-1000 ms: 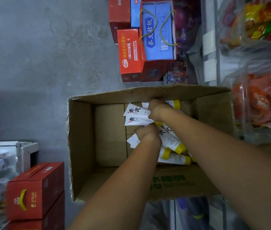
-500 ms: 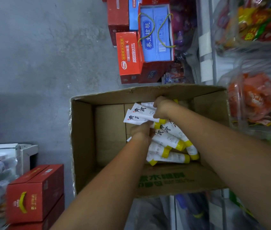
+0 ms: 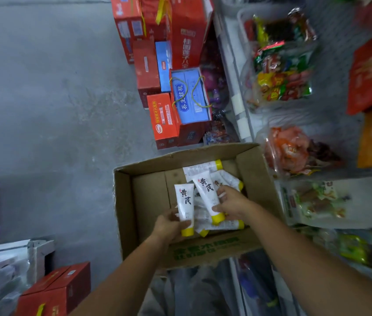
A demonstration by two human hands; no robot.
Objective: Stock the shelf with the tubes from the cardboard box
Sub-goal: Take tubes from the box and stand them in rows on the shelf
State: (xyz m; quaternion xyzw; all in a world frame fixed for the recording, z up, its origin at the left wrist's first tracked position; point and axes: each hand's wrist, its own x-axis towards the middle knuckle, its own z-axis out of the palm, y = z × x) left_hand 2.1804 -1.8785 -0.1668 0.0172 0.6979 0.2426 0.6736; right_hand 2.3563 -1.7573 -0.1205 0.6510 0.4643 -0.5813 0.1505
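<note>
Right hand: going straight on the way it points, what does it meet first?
Probably the left tube, held by the left hand, beside the right hand and its own tube; depth unclear, so it may pass over.

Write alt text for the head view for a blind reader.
The left hand and right hand each hold a white, yellow-capped tube over an open cardboard box with more tubes inside. Bagged snacks fill the shelf at right; red cartons stand on the floor.

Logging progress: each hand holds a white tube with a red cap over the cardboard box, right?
No: the caps are yellow, not red. The head view shows the left hand and right hand each holding a white tube over the cardboard box.
</note>
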